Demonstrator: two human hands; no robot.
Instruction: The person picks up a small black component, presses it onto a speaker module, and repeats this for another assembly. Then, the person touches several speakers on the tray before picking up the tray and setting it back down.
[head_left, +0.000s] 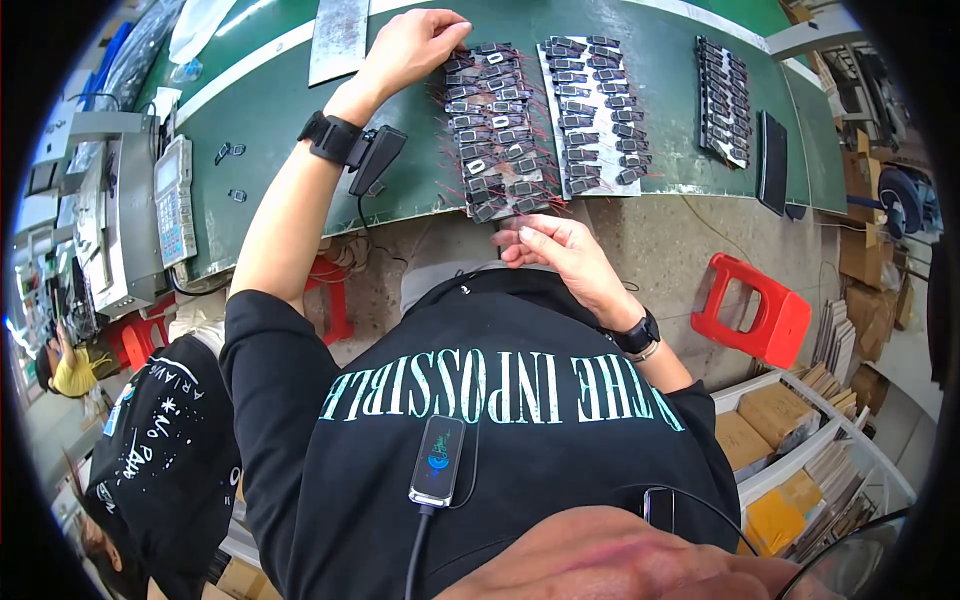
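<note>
A flat panel (485,95) carries rows of small black modules with thin red wires and stretches to the table's near edge. At its far left corner is my left hand (412,52), fingers bent and pressed together; whatever they pinch is hidden. My right hand (568,262) is at the panel's near end, thumb against the fingers. Around those fingertips the picture is blurred, and I cannot make out what they hold. Just right of this panel lies a second, whitish panel (604,160) with similar modules in two columns.
Farther right are a third loaded panel (735,162) and a dark flat tray (772,165). A grey metal plate (338,45), a few loose modules (237,195) and a keypad device (174,200) lie left. A red stool (750,310) stands right; another person (165,450) is at left.
</note>
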